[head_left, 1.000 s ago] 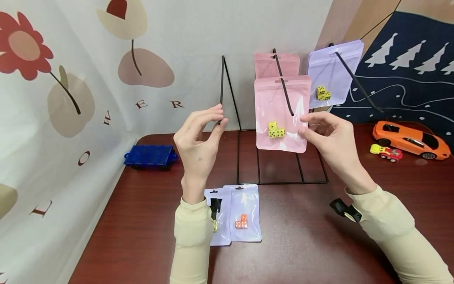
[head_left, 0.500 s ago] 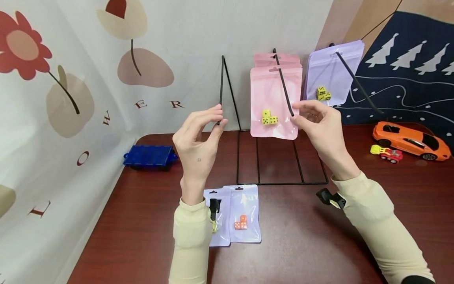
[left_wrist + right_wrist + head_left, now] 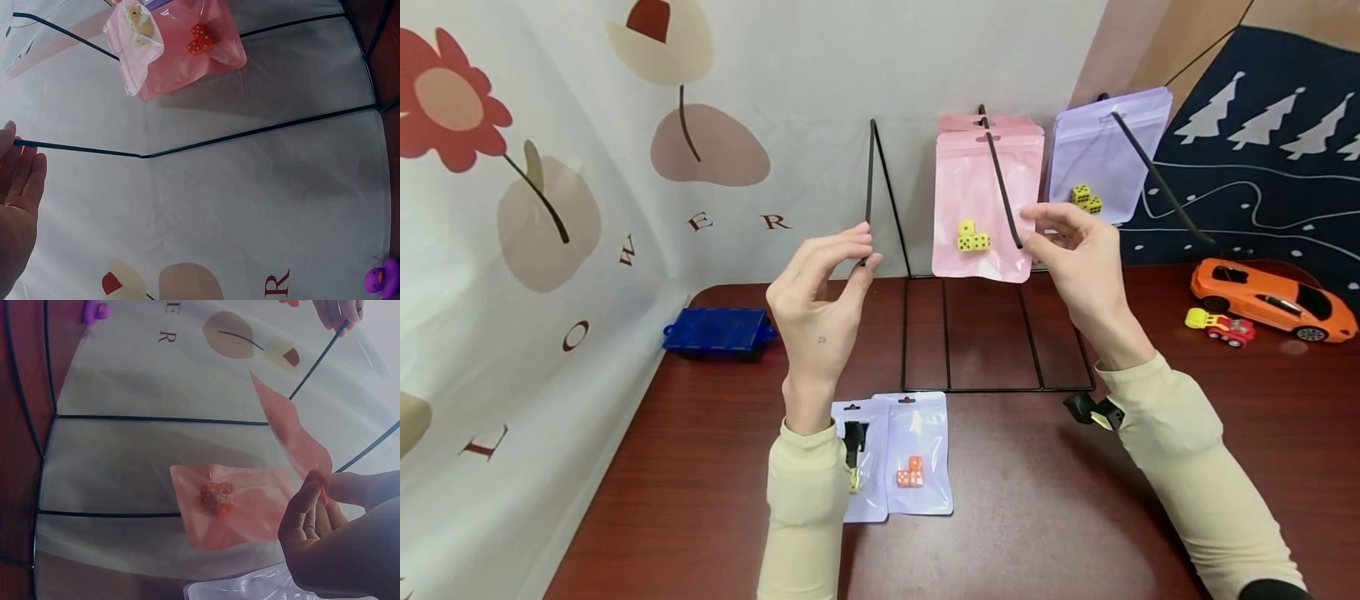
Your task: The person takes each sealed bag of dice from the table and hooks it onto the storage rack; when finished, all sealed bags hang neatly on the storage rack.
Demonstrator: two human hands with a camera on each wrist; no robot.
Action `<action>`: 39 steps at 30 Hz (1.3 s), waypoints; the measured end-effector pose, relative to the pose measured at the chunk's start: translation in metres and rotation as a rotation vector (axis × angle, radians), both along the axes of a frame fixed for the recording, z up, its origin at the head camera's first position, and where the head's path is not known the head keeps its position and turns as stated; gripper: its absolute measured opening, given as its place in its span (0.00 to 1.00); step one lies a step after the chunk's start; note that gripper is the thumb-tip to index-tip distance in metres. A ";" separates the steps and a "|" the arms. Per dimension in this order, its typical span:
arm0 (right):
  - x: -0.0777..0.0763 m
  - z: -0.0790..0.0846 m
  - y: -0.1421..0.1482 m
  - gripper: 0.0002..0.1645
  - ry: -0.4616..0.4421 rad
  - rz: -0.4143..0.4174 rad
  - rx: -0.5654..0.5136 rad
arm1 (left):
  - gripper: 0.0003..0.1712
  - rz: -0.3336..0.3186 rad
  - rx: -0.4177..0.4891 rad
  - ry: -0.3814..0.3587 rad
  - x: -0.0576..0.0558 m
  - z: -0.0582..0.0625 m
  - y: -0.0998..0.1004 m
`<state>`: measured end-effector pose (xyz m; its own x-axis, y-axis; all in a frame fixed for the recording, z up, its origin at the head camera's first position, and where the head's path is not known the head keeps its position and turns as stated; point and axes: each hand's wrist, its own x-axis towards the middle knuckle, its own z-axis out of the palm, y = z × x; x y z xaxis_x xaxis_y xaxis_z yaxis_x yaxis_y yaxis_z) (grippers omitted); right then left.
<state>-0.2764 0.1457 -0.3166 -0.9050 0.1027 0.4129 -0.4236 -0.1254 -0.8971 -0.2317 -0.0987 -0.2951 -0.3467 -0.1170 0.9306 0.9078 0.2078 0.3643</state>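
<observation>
My right hand [image 3: 1078, 271] pinches the right edge of a pink zip pouch [image 3: 951, 187] with yellow dice [image 3: 973, 242] in it. The pouch is on the middle hook [image 3: 1003, 187] of a black wire rack [image 3: 997, 389], its hanging hole around the hook. Behind it hangs another pink pouch [image 3: 187, 487], holding orange dice [image 3: 215, 499]. With thumb and fingertips my left hand [image 3: 820, 312] pinches the tip of the rack's left hook [image 3: 869, 183]. Purple pouches [image 3: 1075, 142] hang from the right hook [image 3: 1150, 162], yellow dice showing in the front one.
Two purple pouches lie on the table, one with orange dice [image 3: 910, 473], one partly behind the left sleeve [image 3: 808, 500]. A blue toy wagon [image 3: 718, 331] stands left, an orange toy car [image 3: 1273, 296] and small toy truck [image 3: 1219, 326] right. A purple rubber duck [image 3: 382, 279] sits beyond the rack.
My right hand has moved the pink pouch up, left and back along the middle hook, closer to the pouch behind it. My left hand has stayed at the left hook's tip.
</observation>
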 end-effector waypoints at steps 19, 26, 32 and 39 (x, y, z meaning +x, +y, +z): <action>-0.009 -0.003 0.000 0.15 -0.005 0.036 -0.046 | 0.09 0.000 -0.007 -0.002 0.001 -0.001 0.000; -0.011 -0.003 -0.002 0.18 -0.005 0.032 -0.048 | 0.08 0.007 -0.007 0.004 0.000 0.001 -0.001; -0.012 -0.002 -0.002 0.18 -0.014 0.043 -0.097 | 0.08 0.006 -0.005 -0.003 0.001 0.001 -0.001; -0.012 -0.003 -0.003 0.17 0.001 0.045 -0.114 | 0.08 -0.010 0.006 -0.010 0.001 0.001 0.000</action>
<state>-0.2884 0.1427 -0.3195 -0.9092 0.1077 0.4021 -0.4162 -0.2452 -0.8756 -0.2310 -0.0991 -0.2943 -0.3571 -0.1188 0.9265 0.9063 0.1961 0.3745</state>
